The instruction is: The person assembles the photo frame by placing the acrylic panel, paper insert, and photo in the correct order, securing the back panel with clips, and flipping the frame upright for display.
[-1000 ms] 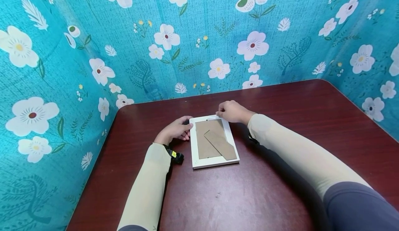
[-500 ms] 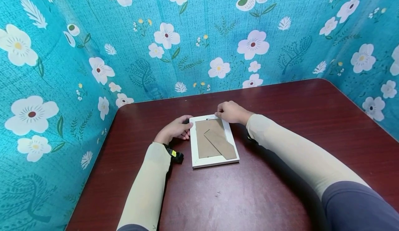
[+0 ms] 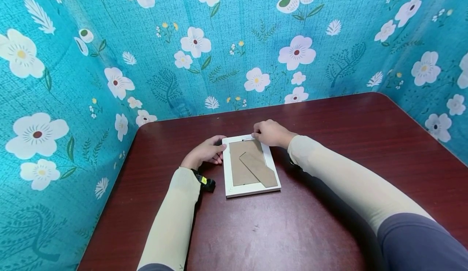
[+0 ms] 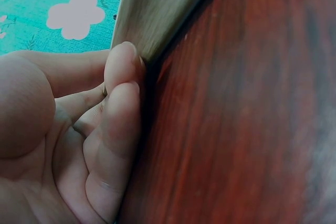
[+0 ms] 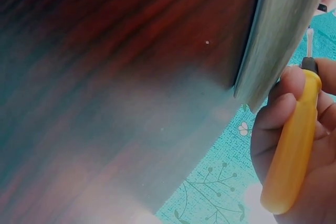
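tabletop point(image 3: 329, 206), frame point(image 3: 251, 165) lengthwise away

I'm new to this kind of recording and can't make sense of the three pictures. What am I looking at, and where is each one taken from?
A person works with two bare hands; there is no machine. The wide picture comes from a camera on their head, the two close ones from cameras on their wrists. On the dark red table lies a white picture frame, face down, its brown cardboard back up. The left hand rests against the frame's left edge. The right hand, at the frame's top edge, grips a small yellow-handled screwdriver, seen clearly only in the right wrist view. Blue flowered cloth surrounds the table.
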The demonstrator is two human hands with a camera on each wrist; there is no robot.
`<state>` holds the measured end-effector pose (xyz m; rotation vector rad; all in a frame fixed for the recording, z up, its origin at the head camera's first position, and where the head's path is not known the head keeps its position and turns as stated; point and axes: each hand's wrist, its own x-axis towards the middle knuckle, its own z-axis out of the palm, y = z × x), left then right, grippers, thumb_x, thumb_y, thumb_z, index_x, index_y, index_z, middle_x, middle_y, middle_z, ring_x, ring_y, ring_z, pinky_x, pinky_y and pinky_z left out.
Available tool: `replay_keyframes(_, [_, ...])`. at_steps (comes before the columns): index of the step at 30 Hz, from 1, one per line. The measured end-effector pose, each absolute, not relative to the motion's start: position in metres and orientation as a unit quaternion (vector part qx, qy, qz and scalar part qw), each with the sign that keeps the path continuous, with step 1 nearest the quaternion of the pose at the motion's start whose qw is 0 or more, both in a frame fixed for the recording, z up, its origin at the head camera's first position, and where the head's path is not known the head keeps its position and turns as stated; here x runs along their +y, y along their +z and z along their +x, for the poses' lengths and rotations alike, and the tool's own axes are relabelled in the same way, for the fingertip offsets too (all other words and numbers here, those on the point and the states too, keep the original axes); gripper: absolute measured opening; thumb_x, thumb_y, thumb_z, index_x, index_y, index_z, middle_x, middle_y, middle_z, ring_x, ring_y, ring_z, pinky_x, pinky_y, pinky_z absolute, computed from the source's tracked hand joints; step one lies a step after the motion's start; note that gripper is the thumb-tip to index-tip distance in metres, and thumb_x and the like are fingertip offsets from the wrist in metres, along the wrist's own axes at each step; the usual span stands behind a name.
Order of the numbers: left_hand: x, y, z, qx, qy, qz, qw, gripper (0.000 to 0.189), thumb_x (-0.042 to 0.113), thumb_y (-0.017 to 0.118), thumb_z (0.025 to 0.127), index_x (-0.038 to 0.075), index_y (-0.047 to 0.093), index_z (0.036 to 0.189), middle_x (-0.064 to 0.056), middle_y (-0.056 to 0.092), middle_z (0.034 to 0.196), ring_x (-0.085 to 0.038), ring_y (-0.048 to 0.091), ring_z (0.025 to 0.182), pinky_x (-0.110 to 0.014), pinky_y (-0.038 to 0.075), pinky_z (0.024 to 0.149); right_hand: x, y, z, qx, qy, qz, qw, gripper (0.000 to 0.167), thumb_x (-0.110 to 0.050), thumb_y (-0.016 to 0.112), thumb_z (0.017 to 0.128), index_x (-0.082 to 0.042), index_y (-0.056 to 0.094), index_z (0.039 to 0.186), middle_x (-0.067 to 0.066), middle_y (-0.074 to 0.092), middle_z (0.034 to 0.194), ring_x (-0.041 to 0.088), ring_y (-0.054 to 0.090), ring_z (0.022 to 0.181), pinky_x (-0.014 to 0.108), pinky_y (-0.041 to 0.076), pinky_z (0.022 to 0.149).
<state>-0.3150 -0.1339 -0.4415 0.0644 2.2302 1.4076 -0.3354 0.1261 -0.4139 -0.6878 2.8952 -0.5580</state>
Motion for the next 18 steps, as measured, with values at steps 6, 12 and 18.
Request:
replay_keyframes(6, [-0.1345, -0.4404, -0.3130, 0.819, 0.516, 0.024, 0.249, 0.043, 0.023, 0.052, 0.103, 0.021, 0.040, 0.144, -0.012, 0.059, 0.076, -0.018, 0.059, 0.056, -0.030, 0.053, 0.055, 0.1255, -0.4164, -0.3362, 0.955, -0.173, -0.234, 0.047, 0.016, -0.026, 0.058, 0.098, -0.015, 0.068, 0.091, -0.002, 0.062, 0.076, 0.019, 0.055, 0.068, 0.033, 0.045, 0.062])
replay_keyframes(12, [-0.1344, -0.4403, -0.3123, 0.820, 0.515, 0.025, 0.248, 0.043, 0.023, 0.052, 0.103, 0.021, 0.041, 0.143, -0.012, 0.059, 0.076, -0.019, 0.059, 0.056, -0.030, 0.054, 0.055, 0.1243, -0.4149, -0.3339, 0.956, -0.164, -0.238, 0.048, 0.016, -0.025, 0.058, 0.099, -0.013, 0.068, 0.096, -0.001, 0.063, 0.080, 0.019, 0.055, 0.071, 0.034, 0.046, 0.067])
replay_keyframes(18, [-0.1346, -0.4414, -0.3137, 0.820, 0.517, 0.025, 0.247, 0.042, 0.024, 0.053, 0.102, 0.021, 0.042, 0.143, -0.013, 0.059, 0.076, -0.019, 0.059, 0.056, -0.031, 0.054, 0.056, 0.1249, -0.4149, -0.3332, 0.954, -0.154, -0.254, 0.039, 0.015, -0.025, 0.059, 0.099, -0.013, 0.067, 0.095, -0.002, 0.063, 0.079, 0.019, 0.055, 0.072, 0.034, 0.046, 0.068])
